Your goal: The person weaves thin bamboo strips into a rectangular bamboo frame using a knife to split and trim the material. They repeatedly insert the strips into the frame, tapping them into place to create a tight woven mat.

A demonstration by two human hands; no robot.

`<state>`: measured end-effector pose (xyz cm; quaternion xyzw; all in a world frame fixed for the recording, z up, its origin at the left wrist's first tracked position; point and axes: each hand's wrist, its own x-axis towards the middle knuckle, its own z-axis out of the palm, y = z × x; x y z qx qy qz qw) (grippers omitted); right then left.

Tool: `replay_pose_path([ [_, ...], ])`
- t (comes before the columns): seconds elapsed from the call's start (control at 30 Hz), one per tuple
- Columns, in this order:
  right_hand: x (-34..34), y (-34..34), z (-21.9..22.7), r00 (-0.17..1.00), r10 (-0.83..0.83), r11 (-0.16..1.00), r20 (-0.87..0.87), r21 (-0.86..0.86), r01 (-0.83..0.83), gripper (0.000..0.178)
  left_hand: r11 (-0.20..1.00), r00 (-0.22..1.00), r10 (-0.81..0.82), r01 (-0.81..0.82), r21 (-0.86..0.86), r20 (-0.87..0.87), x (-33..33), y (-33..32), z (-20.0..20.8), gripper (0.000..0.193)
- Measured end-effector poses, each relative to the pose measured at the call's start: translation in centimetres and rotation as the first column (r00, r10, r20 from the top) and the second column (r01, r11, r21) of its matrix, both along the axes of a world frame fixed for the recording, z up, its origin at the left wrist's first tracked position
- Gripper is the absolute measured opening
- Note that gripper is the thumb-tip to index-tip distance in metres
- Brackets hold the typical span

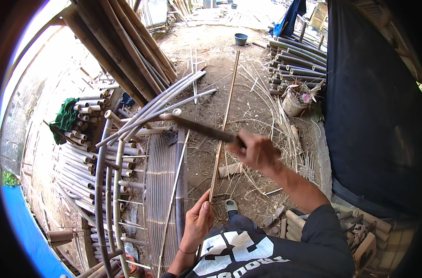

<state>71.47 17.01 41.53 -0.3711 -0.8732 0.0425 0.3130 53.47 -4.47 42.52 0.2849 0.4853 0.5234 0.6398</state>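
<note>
Left hand [198, 220] is sitting closest, fingers clamping round the lower part of a long bamboo strip [217, 164] that's angling away over the dirt ground [206, 41]. Right hand [255, 149] is gripping a long-bladed knife [201, 128], fingers wrapping the handle, blade crossing the strip; can't tell if they're touching. Farther out, bamboo poles [296, 65] are lying stacked, and a dark bucket [241, 40] is sitting past them.

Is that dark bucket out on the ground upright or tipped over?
Upright: the bucket stands on the dirt ground, its round rim facing up. Whether it holds anything, I cannot tell; it shows too small.
</note>
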Motion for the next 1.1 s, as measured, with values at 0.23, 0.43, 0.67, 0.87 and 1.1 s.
replay_pose_path([
  [0.23,-0.1,-0.1,0.4,0.998,0.055,0.975,-0.033,0.217,-0.046,0.060,1.000,1.000,-0.001,0.001,-0.004,0.012,0.2,-0.3,-0.1,0.047],
  [0.43,4.0,7.3,2.3,0.980,-0.175,0.984,0.095,-0.016,0.177,0.065,0.998,0.996,-0.058,0.058,0.007,0.068,0.2,-1.8,0.4,0.050],
  [0.67,6.8,11.1,3.9,0.960,-0.265,0.960,0.096,-0.065,0.271,0.074,0.989,0.992,-0.081,0.092,-0.115,0.095,-0.5,-5.2,0.9,0.050],
  [0.87,13.6,17.1,8.3,0.729,-0.683,0.677,-0.053,-0.423,0.603,0.071,0.989,0.991,-0.071,0.085,-0.124,0.114,-2.3,-11.2,-2.0,0.057],
  [1.1,1.0,2.2,-1.1,0.999,-0.035,0.979,-0.028,0.199,0.040,0.060,0.965,0.751,-0.152,0.252,-0.067,0.642,-2.2,-0.8,-0.7,0.049],
])
